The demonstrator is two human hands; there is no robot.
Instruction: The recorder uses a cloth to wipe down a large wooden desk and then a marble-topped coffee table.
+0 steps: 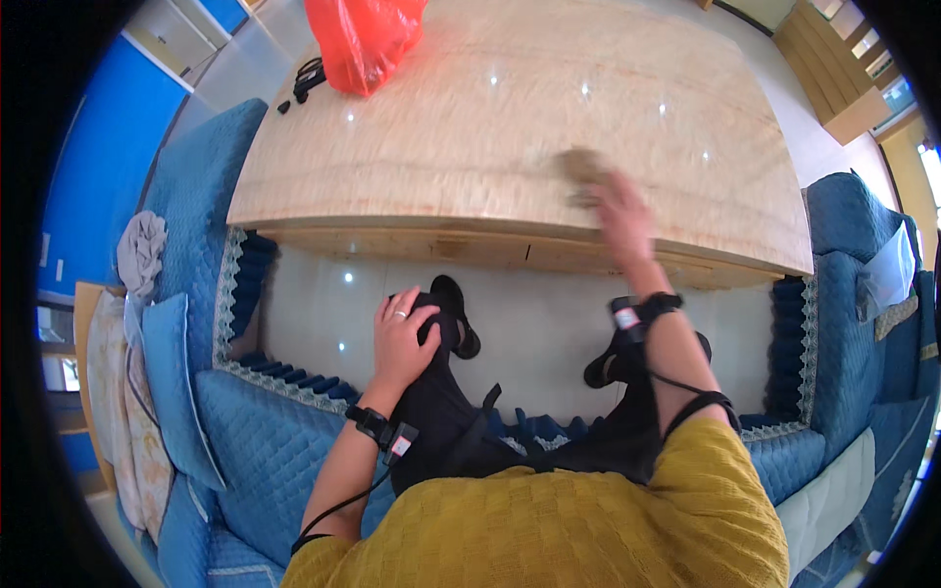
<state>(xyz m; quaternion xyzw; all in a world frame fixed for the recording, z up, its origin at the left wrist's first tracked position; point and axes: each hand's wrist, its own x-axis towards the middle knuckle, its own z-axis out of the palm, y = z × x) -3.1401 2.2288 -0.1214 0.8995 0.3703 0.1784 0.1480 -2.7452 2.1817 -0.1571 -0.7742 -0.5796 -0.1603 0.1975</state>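
My right hand (624,217) is over the front part of the table, right of its middle, smeared by motion. Its fingers are closed on a brown cloth (580,167), which looks soft but is too blurred for its edges to show. The cloth lies against the pale, wood-grained table top (441,137). My left hand (402,338) rests on my left knee with its fingers spread, a ring on one of them, holding nothing.
A red plastic bag (365,44) stands at the table's far left, beside a small black corded item (310,76). Blue quilted sofas (265,431) surround me on several sides. A grey crumpled cloth (143,250) hangs on the left one. The table's front edge crosses before my knees.
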